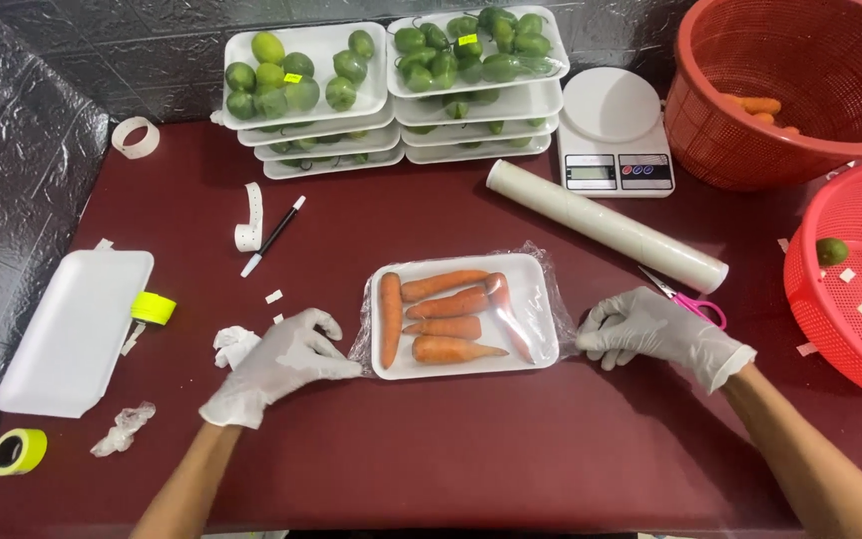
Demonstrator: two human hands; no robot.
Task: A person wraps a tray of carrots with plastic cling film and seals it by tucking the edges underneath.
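At the middle of the dark red table (471, 449) sits a white foam tray of carrots (463, 315) under clear film (547, 289). Left hand (276, 364), gloved, pinches the film at the tray's left edge; right hand (650, 327) pinches it at the right edge. Just behind the right hand: pink scissors (692, 301), a wrap roll (606, 226), a kitchen scale (615, 132).

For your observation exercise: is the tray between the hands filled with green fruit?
No, the tray between the hands holds orange carrots under clear film.
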